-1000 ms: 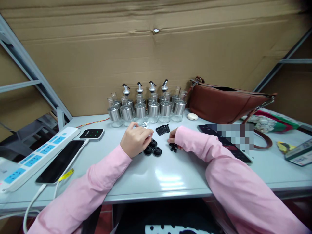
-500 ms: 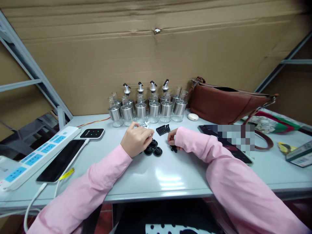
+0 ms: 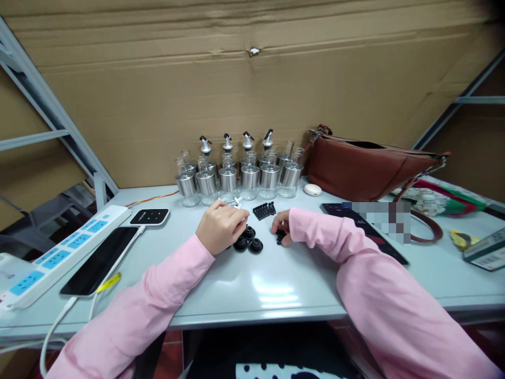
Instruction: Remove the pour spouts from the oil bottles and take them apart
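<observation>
Left hand (image 3: 219, 228) curls around a small spout piece (image 3: 236, 202); right hand (image 3: 282, 225) pinches small black plugs (image 3: 280, 237) before glass bottles (image 3: 236, 176).

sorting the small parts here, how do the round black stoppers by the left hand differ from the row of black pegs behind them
The round black stoppers are wide, squat and domed; the black pegs are thin and long. The stoppers sit in a loose cluster, while the pegs lie side by side in a neat row. The stoppers lie right at the left hand; the pegs lie farther back, toward the bottles. Both are black and rest on the grey table.
</observation>
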Motion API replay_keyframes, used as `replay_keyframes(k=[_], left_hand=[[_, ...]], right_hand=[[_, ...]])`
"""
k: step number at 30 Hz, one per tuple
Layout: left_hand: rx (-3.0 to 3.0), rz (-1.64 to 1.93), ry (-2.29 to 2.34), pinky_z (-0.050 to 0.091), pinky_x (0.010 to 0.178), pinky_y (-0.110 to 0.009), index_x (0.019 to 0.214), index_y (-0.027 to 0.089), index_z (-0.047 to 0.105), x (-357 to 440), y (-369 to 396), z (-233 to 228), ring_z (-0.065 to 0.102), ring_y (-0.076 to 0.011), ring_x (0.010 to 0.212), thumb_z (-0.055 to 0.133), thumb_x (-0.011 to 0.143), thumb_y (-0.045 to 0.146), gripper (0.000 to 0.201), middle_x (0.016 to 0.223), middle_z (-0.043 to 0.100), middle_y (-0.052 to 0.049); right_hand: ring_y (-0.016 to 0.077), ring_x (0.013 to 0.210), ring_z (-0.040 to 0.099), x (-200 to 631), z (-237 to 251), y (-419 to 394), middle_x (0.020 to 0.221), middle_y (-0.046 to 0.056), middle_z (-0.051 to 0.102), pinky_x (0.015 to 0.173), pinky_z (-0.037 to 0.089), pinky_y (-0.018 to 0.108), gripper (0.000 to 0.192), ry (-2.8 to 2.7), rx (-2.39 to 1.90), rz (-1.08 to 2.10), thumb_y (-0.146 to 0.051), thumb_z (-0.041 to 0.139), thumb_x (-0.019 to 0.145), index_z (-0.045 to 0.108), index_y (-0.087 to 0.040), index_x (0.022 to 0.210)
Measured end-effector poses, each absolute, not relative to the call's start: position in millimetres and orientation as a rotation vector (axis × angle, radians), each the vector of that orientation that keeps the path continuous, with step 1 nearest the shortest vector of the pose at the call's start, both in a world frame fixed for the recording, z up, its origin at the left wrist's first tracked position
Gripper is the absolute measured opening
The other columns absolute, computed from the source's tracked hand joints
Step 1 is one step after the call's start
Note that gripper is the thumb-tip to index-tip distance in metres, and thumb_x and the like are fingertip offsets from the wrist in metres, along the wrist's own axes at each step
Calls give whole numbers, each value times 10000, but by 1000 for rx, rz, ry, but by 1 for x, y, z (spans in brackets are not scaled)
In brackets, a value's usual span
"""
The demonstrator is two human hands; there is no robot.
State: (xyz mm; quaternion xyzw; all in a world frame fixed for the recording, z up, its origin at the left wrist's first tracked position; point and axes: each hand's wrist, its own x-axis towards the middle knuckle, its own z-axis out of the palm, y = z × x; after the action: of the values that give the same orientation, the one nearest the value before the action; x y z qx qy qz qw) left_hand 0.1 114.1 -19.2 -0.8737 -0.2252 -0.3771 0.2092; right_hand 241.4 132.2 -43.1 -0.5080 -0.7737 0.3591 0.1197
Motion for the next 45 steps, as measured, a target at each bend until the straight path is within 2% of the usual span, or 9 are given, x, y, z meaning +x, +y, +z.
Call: replay_keyframes(k=[5,10,14,18,28,34,39,42,45], left_hand=[[-2424,-1053,-639,382,641,-270,801,169,583,0,115,-19,582,-101,562,455,850,151,138,623,649,23],[-2427,-1054,-633,385,642,-272,804,164,583,0,115,-20,592,-103,574,467,841,138,124,636,653,23],[-2431,-1032,-648,386,646,-274,806,166,582,0,115,-20,595,-106,582,458,850,150,133,639,656,19],[-2437,-1029,-650,387,651,-271,803,169,580,0,115,-21,596,-106,583,461,848,151,129,640,656,19],[-2440,-1055,-631,386,653,-272,805,164,580,1,115,-20,595,-106,578,478,837,139,109,643,654,24],[-2425,-1054,-636,378,671,-274,795,167,581,1,115,-21,578,-100,565,488,829,135,105,628,642,31],[-2426,-1064,-632,372,685,-272,793,168,584,1,115,-21,556,-93,543,494,826,131,103,600,622,40],[-2425,-1071,-628,369,692,-271,796,167,583,1,115,-21,556,-93,548,493,822,126,102,606,623,40],[-2430,-1066,-633,367,695,-271,797,168,581,1,115,-20,554,-93,550,494,820,127,99,615,626,39]], right_hand=[[67,525,454,239,-39,129,639,-19,553,540,383,207,352,-2214,-1573,1050,-212,782,429,686,-142,761],[46,505,385,241,-37,120,626,-38,500,501,339,191,449,-2208,-1453,1048,-327,798,432,644,-136,809],[47,525,347,236,-43,122,624,-42,467,497,320,185,349,-2209,-1427,1009,-323,764,485,597,-133,724],[48,521,345,237,-47,127,622,-37,468,494,321,184,256,-2208,-1420,1028,-249,711,530,594,-129,724],[53,563,374,236,-44,129,703,-15,490,556,364,189,271,-2328,-1343,947,-207,699,558,682,-142,820],[77,587,413,232,-51,133,690,0,493,575,381,211,221,-2345,-1247,837,-235,709,555,690,-131,749],[79,559,402,223,-62,137,577,-15,462,557,366,207,74,-2301,-1285,807,-203,615,610,634,-132,621],[62,487,367,223,-61,137,539,-24,454,483,324,196,118,-2238,-1370,824,-242,592,640,588,-132,596],[48,452,351,232,-54,132,586,-23,479,452,297,192,221,-2131,-1403,882,-359,567,702,597,-140,710]])
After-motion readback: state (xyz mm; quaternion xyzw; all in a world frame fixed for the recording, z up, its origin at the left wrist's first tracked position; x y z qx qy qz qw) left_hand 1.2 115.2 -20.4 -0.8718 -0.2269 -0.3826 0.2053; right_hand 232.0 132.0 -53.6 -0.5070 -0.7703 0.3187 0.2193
